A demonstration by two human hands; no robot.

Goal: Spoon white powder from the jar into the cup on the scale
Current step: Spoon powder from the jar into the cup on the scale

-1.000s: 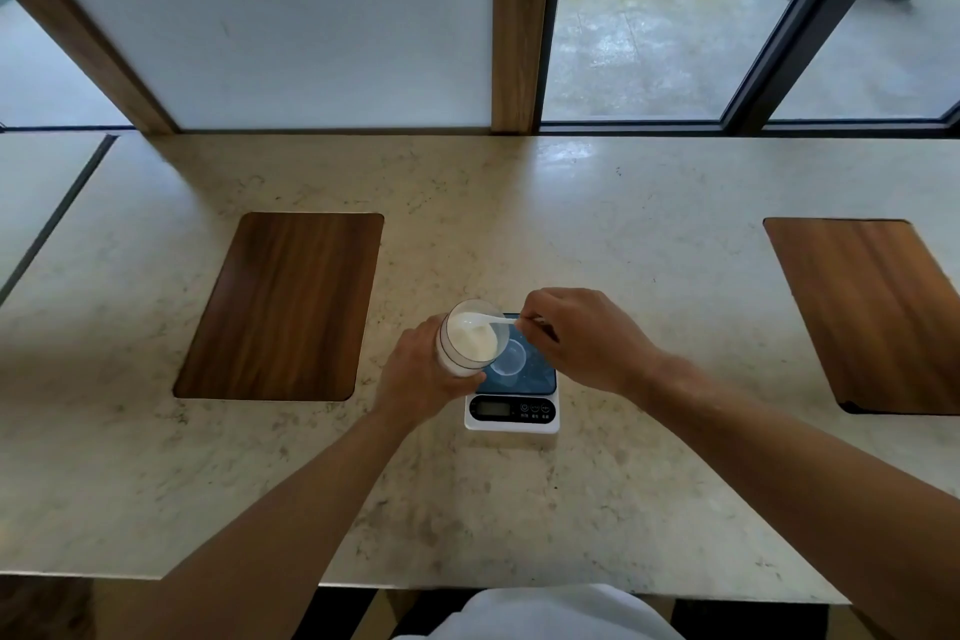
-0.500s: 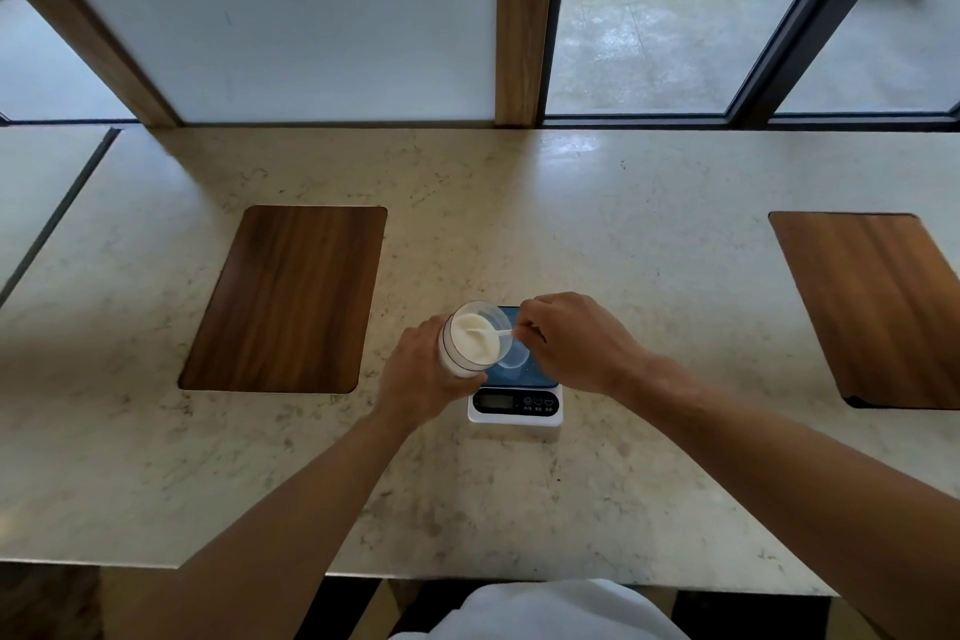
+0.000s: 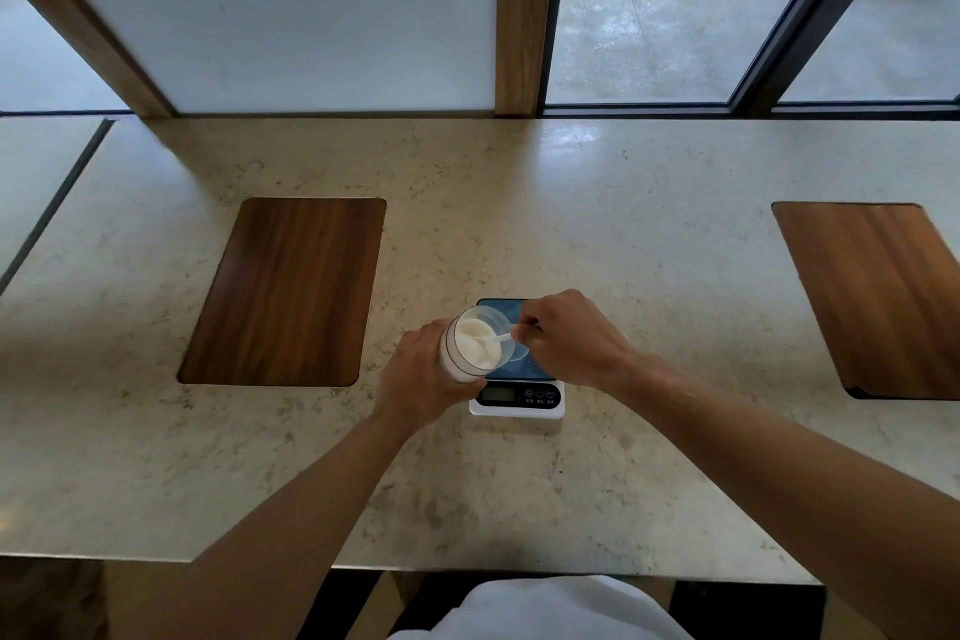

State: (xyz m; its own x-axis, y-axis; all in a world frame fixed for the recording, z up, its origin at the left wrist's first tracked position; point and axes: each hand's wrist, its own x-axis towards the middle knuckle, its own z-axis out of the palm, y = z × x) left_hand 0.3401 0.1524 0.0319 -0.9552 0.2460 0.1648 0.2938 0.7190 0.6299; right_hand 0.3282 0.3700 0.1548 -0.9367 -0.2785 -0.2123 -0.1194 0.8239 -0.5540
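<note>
My left hand (image 3: 423, 379) grips a clear jar (image 3: 470, 346) of white powder, tilted with its mouth toward the right, just left of the scale. My right hand (image 3: 569, 340) pinches the handle of a small white spoon (image 3: 493, 338) whose bowl is down in the powder inside the jar. The small white scale (image 3: 517, 398) has a blue platform and a dark display at its front. A clear cup (image 3: 519, 353) stands on the platform, mostly hidden behind the jar and my right hand.
The stone counter (image 3: 519, 203) has a wooden inlay panel (image 3: 283, 291) to the left and another wooden panel (image 3: 878, 296) at the right edge. Window frames and glass run along the back. The counter's front edge is close to my body.
The spoon's bowl has moved from near the jar's rim down into the powder. My right hand has shifted slightly left toward the jar. The jar stays held in my left hand.
</note>
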